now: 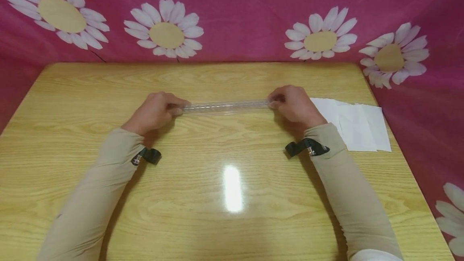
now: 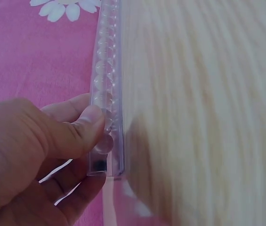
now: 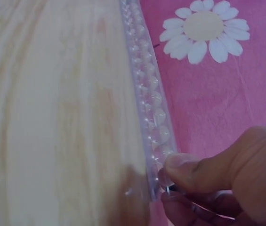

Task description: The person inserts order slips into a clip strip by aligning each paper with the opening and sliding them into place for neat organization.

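Note:
A long, clear plastic tube [image 1: 224, 107] with a row of clear round beads [image 2: 102, 80] inside stretches sideways between both hands, close over the table. My left hand [image 1: 156, 110] pinches its left end, thumb on the near face and fingers behind. A small dark piece [image 2: 98, 165] shows inside that end in the left wrist view. At the opposite end, my right hand [image 1: 295, 106] pinches the tube between thumb and fingers, partly hiding the tip. In the right wrist view the beads [image 3: 155, 99] run along the tube's length up to the thumb.
Several overlapping white paper sheets [image 1: 357, 126] lie at the table's right side, just beyond the right wrist. Black straps [image 1: 150, 155] hang from both sleeves. The wood-grain table [image 1: 224, 233] ends at a pink cloth [image 1: 239, 15] with white daisies.

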`<action>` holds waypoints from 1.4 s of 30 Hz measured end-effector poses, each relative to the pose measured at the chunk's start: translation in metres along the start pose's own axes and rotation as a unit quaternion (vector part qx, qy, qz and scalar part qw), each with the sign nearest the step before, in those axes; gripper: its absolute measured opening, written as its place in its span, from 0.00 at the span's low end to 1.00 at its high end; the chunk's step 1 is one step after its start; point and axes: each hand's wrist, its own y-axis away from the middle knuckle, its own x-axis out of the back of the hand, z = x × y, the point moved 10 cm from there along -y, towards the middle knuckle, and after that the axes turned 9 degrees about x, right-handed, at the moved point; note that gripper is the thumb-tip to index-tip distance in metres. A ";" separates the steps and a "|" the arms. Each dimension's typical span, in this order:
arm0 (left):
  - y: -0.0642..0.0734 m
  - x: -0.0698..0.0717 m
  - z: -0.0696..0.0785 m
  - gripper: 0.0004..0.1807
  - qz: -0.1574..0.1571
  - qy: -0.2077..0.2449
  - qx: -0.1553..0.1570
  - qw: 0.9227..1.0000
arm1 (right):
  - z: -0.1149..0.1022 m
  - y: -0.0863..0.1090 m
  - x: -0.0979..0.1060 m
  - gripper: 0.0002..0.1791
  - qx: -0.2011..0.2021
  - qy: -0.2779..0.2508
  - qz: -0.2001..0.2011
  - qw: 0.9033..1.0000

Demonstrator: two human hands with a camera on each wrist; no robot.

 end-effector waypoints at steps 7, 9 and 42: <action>-0.005 -0.005 0.008 0.17 -0.006 0.001 -0.006 1.000 | 0.013 0.007 0.004 0.12 -0.027 -0.025 -0.009 0.999; -0.007 -0.007 0.010 0.17 -0.007 0.004 -0.003 1.000 | 0.016 0.009 0.005 0.12 -0.036 -0.032 -0.010 0.999; -0.013 -0.010 0.020 0.17 0.010 0.022 -0.029 0.999 | 0.027 0.014 0.016 0.15 -0.080 -0.008 -0.010 0.997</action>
